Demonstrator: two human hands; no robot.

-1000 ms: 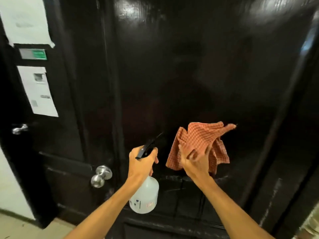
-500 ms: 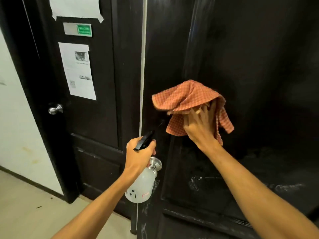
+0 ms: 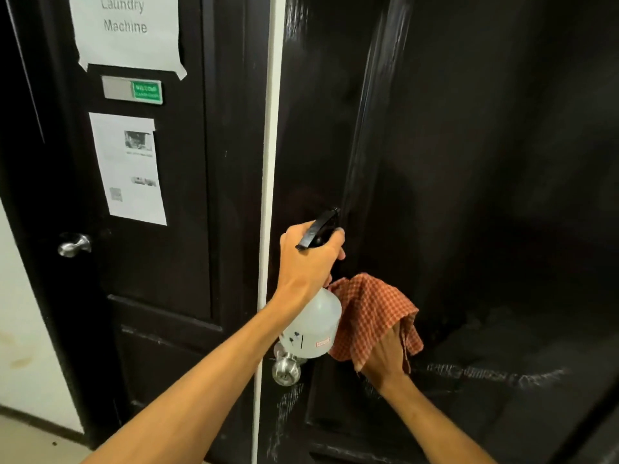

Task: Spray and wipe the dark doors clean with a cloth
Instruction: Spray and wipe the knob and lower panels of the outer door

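Doors first: the dark right-hand door (image 3: 469,195) fills the centre and right of the frame, and your cloth (image 3: 371,313) now sits lower on it than half a second ago, down at centre-low by the panel ledge instead of mid-panel. Your right hand (image 3: 385,360) presses the orange checked cloth flat against the wood, fingers spread under its folds. Your left hand (image 3: 308,262) has risen to frame centre, clenched around the neck of the spray bottle (image 3: 313,323), its black nozzle aimed up at the door. That reads as a fresh spray coming while the wipe pauses low. White streaks (image 3: 485,373) on the ledge at lower right look unwiped. Below the bottle sits a round metal knob (image 3: 284,368). At left, the second dark door (image 3: 187,195) carries a "Laundry Machine" notice (image 3: 127,28), a green plate (image 3: 132,90), another printed sheet (image 3: 129,169) and its own knob (image 3: 73,245); pale floor (image 3: 33,443) shows at lower left.
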